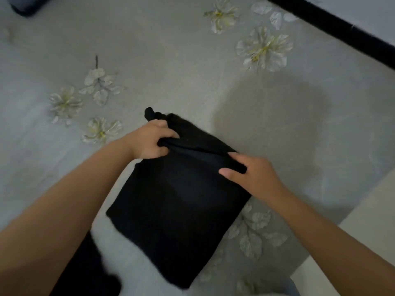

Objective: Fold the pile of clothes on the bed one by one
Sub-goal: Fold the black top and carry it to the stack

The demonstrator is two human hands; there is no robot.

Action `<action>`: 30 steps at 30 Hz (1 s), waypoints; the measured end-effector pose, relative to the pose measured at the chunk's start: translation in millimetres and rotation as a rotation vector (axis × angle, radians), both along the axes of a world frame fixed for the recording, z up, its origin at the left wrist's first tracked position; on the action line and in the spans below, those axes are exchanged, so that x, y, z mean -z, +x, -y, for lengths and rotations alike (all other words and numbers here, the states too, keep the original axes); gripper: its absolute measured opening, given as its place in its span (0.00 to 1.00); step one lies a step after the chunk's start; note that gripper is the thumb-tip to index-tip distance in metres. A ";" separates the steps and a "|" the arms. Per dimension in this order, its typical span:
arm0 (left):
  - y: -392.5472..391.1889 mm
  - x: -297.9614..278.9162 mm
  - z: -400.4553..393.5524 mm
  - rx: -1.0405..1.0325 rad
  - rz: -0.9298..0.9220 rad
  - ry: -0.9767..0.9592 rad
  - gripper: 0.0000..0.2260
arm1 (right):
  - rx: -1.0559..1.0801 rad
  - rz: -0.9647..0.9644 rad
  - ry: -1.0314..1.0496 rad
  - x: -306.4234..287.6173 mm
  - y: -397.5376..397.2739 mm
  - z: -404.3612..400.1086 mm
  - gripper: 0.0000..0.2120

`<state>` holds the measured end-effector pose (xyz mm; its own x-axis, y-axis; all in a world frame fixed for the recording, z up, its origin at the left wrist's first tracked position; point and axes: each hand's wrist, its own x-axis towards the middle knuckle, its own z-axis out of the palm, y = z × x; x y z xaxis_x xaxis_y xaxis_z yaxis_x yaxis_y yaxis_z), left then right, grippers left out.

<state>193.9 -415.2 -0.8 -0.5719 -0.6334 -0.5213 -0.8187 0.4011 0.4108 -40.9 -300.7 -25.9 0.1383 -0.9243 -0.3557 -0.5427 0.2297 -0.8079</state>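
A black garment lies on the bed as a folded, roughly rectangular shape, slanted from lower left to upper right. My left hand grips its far left corner, fingers curled round a bunched fold. My right hand pinches the fold's right end between thumb and fingers. A small black knot of cloth sticks out beyond the left hand.
The bed sheet is pale grey with white flower prints. More black cloth lies at the lower left under my left forearm. A dark bar runs across the top right. The bed's edge and a light floor are at right.
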 end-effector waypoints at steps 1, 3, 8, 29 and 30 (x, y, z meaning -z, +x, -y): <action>18.9 -1.8 -16.5 0.011 -0.002 -0.039 0.29 | -0.050 -0.041 -0.018 -3.3 17.2 -14.3 0.30; 55.6 -1.1 -48.9 0.076 -0.001 -0.137 0.25 | -0.156 -0.144 -0.066 -8.6 52.9 -45.6 0.36; 124.8 16.9 -120.5 0.220 0.000 -0.298 0.22 | -0.291 -0.336 -0.240 4.6 122.4 -123.4 0.28; 130.7 80.7 -256.1 -0.834 0.028 -0.358 0.28 | 0.515 -0.102 0.194 49.0 152.6 -199.0 0.43; 130.9 82.2 -251.2 -0.792 0.052 -0.359 0.29 | 0.518 -0.090 0.224 51.5 159.2 -192.5 0.45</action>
